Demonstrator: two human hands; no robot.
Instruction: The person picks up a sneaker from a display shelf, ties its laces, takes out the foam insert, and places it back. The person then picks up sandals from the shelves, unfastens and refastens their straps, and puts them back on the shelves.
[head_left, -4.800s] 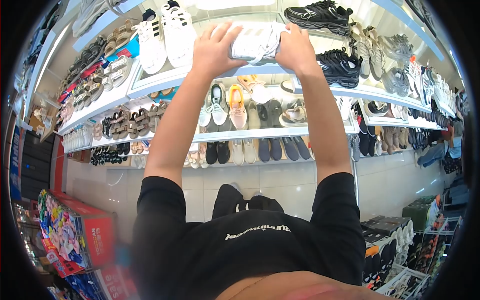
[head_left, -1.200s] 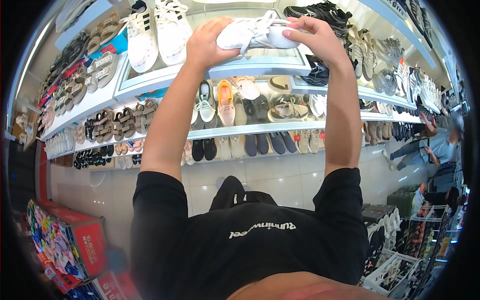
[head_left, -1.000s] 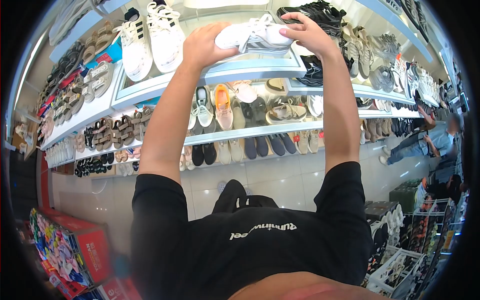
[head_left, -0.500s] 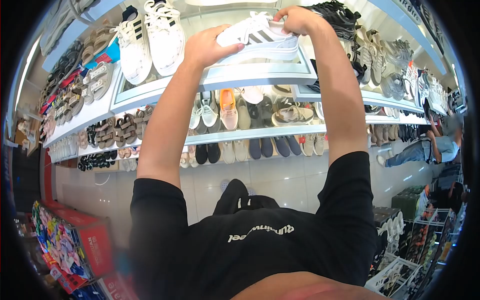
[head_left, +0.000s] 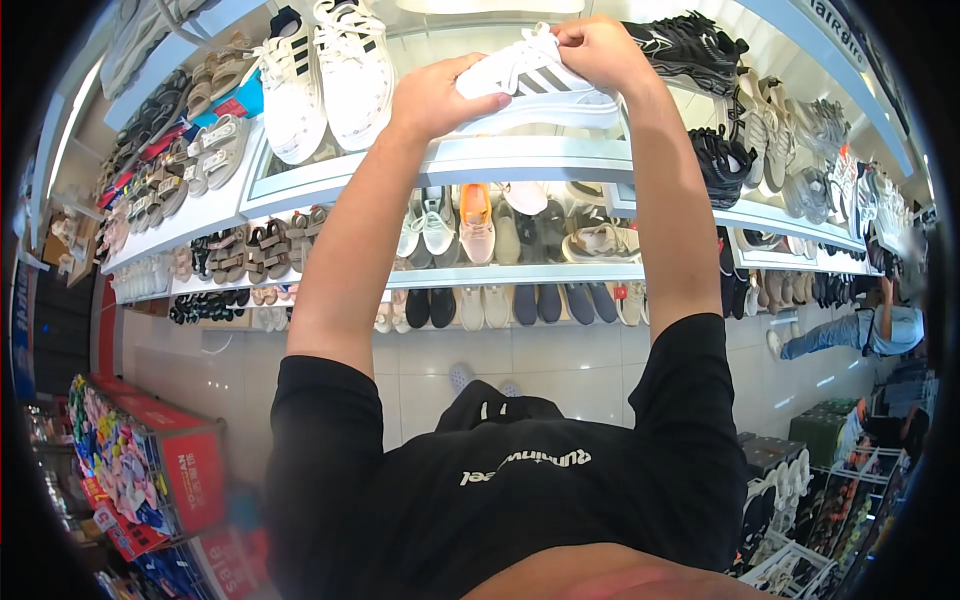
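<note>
A white sneaker (head_left: 535, 88) with dark side stripes is held over the glass-topped shelf at the top middle, its side turned toward me. My left hand (head_left: 435, 98) is wrapped round the toe end, thumb along the near side. At the heel end, my right hand (head_left: 600, 52) pinches the shoe near its collar and laces. Just left of my left hand, a pair of white sneakers with black stripes (head_left: 355, 75) stands on the shelf. Black sneakers (head_left: 690, 55) lie to the right of my right hand.
Lower shelves (head_left: 520, 272) carry rows of shoes, among them an orange-lined sneaker (head_left: 477, 225) and sandals (head_left: 228, 255). A red box (head_left: 195, 480) stands at the lower left, shoe racks at the lower right. Another person (head_left: 880, 325) is at the far right.
The sneaker has turned from laces-up to showing its striped side. My right hand has closed near its collar. Lately the view has shifted, moving hands and shoe slightly right in the picture.
</note>
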